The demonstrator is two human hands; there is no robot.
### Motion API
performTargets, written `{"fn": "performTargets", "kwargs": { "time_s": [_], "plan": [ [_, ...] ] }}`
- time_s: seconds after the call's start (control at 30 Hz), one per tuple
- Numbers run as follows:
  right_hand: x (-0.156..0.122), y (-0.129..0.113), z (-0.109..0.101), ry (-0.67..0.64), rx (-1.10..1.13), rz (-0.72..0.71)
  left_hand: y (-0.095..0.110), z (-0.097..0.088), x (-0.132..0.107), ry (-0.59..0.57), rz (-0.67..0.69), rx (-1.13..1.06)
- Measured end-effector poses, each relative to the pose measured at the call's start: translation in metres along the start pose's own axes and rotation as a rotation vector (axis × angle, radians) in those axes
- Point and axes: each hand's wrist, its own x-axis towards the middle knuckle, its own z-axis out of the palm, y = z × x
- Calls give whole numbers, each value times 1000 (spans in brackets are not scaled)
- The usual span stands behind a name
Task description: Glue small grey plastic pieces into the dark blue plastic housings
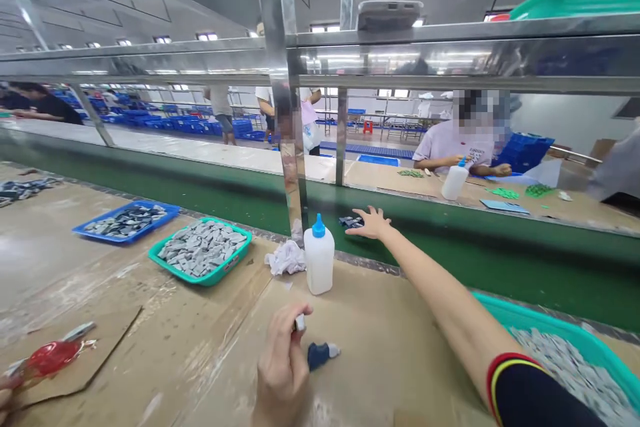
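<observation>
My right hand point(371, 223) reaches out with fingers spread, open, over the green conveyor belt point(450, 260), close to a small heap of dark pieces point(351, 221). My left hand point(281, 363) is low in view, pinching a small pale grey piece point(300, 323) between its fingertips. Just right of it, a small blue object with a grey tip point(319, 355) lies on the brown cardboard work surface point(210, 360). A white glue bottle with a blue nozzle point(319, 255) stands upright beyond my left hand, beside a crumpled white cloth point(285, 258).
A teal tray of grey pieces point(200, 248) and a blue tray point(125, 221) sit left. A teal tub point(565, 353) lies under my right arm. A steel frame point(285, 80) rises beyond the belt; a co-worker point(457, 147) sits opposite. Fingers point(4, 395) show far left.
</observation>
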Motion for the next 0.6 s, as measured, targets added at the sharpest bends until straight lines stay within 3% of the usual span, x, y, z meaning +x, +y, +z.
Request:
{"fn": "performTargets", "kwargs": {
  "time_s": [0.13, 0.27, 0.47, 0.6],
  "plan": [
    [41, -22, 38, -80, -58, -15, -9, 0, -3, -26, -123, 55],
    [51, -16, 53, -73, -84, -13, -12, -2, -5, -32, -153, 74],
    [24, 15, 45, -7, -120, -17, -5, 5, -1, -60, -72, -19],
    [-6, 19, 46, 50, -145, -55, 2, 6, 0, -45, -59, -57]
  ]
}}
